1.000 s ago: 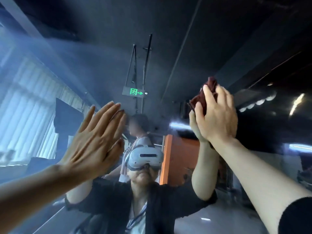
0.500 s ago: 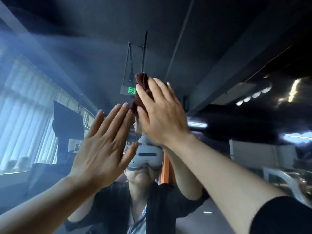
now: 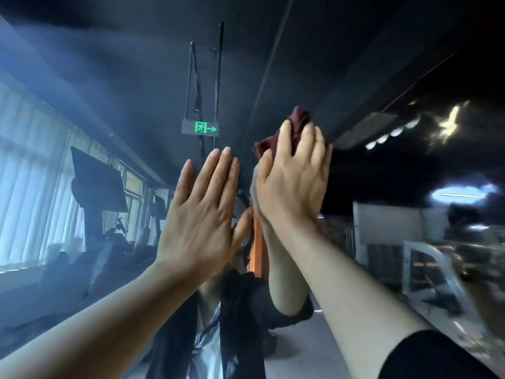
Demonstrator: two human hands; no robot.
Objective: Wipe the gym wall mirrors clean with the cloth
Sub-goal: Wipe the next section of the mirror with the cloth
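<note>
The wall mirror (image 3: 109,86) fills the whole view and reflects the gym and my own body. My right hand (image 3: 293,179) presses a dark red cloth (image 3: 299,120) flat against the glass, fingers straight over it; the cloth shows above and left of the fingertips. My left hand (image 3: 203,212) lies flat on the mirror just to the left, fingers straight and together, holding nothing. The two hands are almost side by side, a narrow gap between them.
The reflection shows a green exit sign (image 3: 200,128) hanging from a dark ceiling, bright blinds (image 3: 30,181) at the left, gym equipment (image 3: 437,269) at the right, and an orange panel (image 3: 257,242) behind my arms.
My right hand swept the cloth left across the mirror, from the far right to above my left hand, then back slightly right. My left hand stayed flat on the glass.
</note>
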